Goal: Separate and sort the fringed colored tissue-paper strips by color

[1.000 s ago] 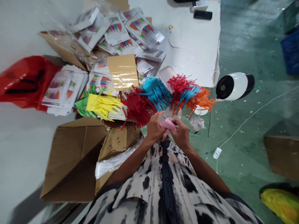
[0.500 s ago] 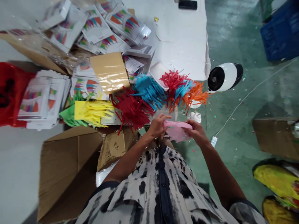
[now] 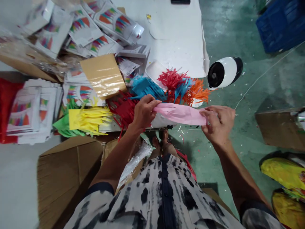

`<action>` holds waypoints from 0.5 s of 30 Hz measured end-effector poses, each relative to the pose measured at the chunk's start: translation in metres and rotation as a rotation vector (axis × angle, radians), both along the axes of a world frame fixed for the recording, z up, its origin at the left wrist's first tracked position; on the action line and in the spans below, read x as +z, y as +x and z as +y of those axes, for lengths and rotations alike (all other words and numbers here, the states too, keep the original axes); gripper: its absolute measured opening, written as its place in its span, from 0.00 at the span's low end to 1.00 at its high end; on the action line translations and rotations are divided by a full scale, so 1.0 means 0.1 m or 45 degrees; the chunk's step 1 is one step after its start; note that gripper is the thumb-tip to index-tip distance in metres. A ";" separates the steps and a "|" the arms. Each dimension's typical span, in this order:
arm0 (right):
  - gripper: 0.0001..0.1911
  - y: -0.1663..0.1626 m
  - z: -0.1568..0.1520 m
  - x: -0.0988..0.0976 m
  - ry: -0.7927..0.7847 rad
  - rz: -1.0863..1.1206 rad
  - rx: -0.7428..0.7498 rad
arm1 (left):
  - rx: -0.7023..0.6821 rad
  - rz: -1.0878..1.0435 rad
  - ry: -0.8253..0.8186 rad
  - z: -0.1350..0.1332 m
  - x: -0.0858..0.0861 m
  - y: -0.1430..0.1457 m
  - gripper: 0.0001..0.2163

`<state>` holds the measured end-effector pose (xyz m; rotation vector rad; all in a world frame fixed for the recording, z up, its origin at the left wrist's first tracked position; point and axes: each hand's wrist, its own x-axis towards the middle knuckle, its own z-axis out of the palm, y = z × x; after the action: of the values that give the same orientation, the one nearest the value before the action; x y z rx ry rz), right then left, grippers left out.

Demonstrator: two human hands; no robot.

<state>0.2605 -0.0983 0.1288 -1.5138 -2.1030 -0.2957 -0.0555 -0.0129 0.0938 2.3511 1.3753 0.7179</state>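
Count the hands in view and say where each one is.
2. The left hand pinches one end of the pink fringed paper; the right hand grips its other end. No hidden ones evident.

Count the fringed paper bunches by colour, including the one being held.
Pink paper, between left hand and right hand: 1
Yellow: 1
Green: 1
Red: 2
Blue: 2
Orange: 1
Total: 8

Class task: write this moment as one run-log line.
left hand: grips pink fringed paper | right hand: grips other end | paper: stretched between hands | behind: coloured fringe piles
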 end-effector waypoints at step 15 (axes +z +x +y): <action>0.11 -0.58 -0.41 -2.06 -0.296 0.001 0.167 | -0.417 0.307 -0.111 -0.97 -1.00 0.01 0.36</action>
<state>0.2027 -0.1395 -0.0771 -1.4910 -2.2875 -0.0019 -0.0546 -0.1098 -0.0065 2.5681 1.0404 0.2843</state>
